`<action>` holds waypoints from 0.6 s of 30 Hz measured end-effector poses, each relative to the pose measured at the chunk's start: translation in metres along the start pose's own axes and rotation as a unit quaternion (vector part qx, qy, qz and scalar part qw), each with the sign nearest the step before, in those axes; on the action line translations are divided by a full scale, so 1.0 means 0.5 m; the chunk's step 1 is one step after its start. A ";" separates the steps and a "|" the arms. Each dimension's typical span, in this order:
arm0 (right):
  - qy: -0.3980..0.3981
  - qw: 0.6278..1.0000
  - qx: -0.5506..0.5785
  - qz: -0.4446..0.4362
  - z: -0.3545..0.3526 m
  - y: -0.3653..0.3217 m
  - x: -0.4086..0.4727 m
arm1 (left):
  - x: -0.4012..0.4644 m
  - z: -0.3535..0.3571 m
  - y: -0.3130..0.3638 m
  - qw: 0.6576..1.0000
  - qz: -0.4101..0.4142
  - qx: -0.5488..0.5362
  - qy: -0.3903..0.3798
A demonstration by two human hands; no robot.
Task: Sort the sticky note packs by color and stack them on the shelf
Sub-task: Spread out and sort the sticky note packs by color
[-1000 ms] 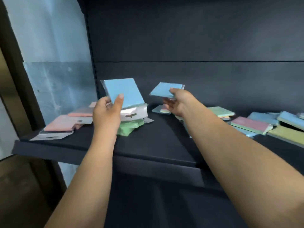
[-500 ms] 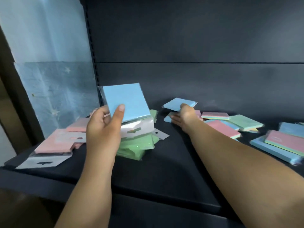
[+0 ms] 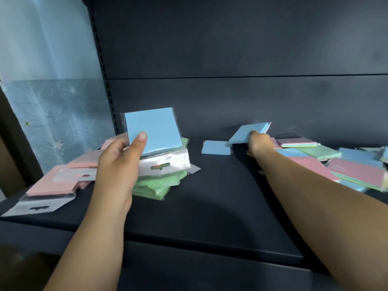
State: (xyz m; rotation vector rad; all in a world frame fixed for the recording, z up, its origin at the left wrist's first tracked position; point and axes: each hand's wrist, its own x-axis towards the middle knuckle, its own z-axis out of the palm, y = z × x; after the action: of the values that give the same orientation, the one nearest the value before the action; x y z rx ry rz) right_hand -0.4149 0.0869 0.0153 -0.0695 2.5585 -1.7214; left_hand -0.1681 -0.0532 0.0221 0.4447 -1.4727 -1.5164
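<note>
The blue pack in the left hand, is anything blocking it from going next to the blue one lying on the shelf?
Nothing visible does. The left hand holds its blue pack above the green pile, and bare shelf lies between there and the lone blue pack.

Shelf [image 3: 210, 206] showing dark navy, back panel matching. Wrapped pack [image 3: 153, 131] at centre left showing light blue with white header card. Green packs [image 3: 155, 185] lying below it; pink packs [image 3: 50, 185] at lower left. Right edge mixing pink, blue, green packs [image 3: 357, 171]. Upper left wall [image 3: 52, 101] showing pale blue with faint stars.
</note>
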 end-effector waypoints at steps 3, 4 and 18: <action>0.032 0.999 -0.014 -0.021 -0.049 0.023 0.007 | -0.007 0.008 0.004 1.000 -0.018 0.003 -0.020; 0.036 0.999 0.007 -0.018 -0.066 0.032 0.011 | -0.009 0.011 0.005 0.999 -0.021 0.005 -0.024; -0.069 0.936 -0.335 -0.077 0.058 -0.003 -0.091 | -0.024 -0.005 0.005 0.997 -0.002 -0.071 0.041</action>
State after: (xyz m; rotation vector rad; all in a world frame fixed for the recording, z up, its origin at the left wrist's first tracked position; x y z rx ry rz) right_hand -0.3677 0.0625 0.0065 -0.4100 2.9527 -0.7532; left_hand -0.1594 -0.0443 0.0199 0.4208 -1.2912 -1.5758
